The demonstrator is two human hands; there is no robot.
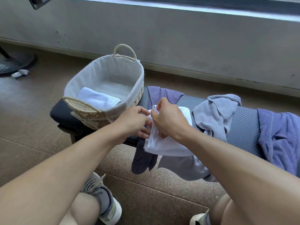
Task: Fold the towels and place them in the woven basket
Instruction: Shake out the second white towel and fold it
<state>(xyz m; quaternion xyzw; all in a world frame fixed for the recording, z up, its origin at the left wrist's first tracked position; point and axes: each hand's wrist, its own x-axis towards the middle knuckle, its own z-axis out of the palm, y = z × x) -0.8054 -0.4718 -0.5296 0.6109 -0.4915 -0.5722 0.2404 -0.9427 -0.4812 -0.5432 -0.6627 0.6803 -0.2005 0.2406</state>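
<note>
A white towel [165, 145] lies partly folded on the padded bench [241, 125], its lower part hanging over the front edge. My left hand [134, 122] and my right hand [168, 120] both pinch its upper edge, close together. The woven basket [138, 95] with a pale cloth lining stands on the bench's left end and holds one folded white towel [97, 99]. A light blue-grey towel [215, 114] lies crumpled to the right of my hands. A purple towel [279, 137] is draped over the bench at the far right.
Another purple cloth [164, 93] lies under the white towel, and a dark one [142, 159] hangs off the bench front beside a pale grey one [183, 166]. A grey wall [178, 38] runs behind. A small sock-like item [20, 73] lies on the floor at left. My shoes are below.
</note>
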